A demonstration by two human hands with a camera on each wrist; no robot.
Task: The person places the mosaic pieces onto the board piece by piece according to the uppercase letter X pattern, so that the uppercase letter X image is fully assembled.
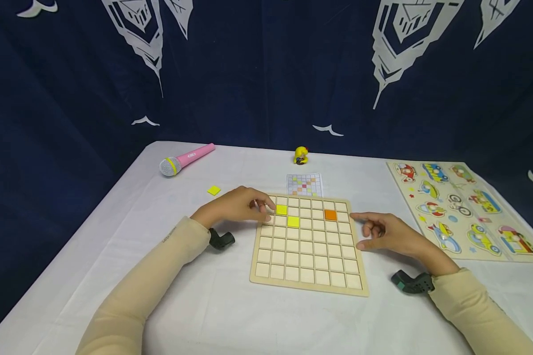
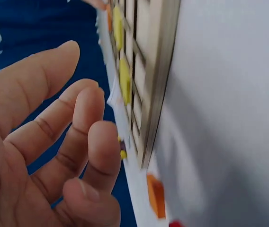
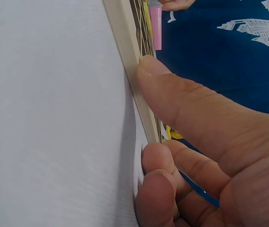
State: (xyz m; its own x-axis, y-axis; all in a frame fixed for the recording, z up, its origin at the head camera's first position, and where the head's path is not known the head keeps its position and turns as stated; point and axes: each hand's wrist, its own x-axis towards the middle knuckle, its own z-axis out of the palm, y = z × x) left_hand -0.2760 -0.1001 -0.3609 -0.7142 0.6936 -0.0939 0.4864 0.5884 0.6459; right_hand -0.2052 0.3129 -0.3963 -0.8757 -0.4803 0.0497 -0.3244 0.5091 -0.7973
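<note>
Head view: both hands at wooden grid board (image 1: 308,276) on white table (image 1: 231,315).
Left hand (image 1: 237,206) at board's upper-left edge, fingers loosely bent, holding nothing; yellow tiles (image 1: 287,216) and orange tile (image 1: 330,215) sit in cells; right hand (image 1: 388,232) at right edge, thumb touching frame, other fingers curled, empty.

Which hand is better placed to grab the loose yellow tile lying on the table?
Probably the left hand: the loose yellow tile lies just beyond it, while the right hand rests across the grid board.
</note>
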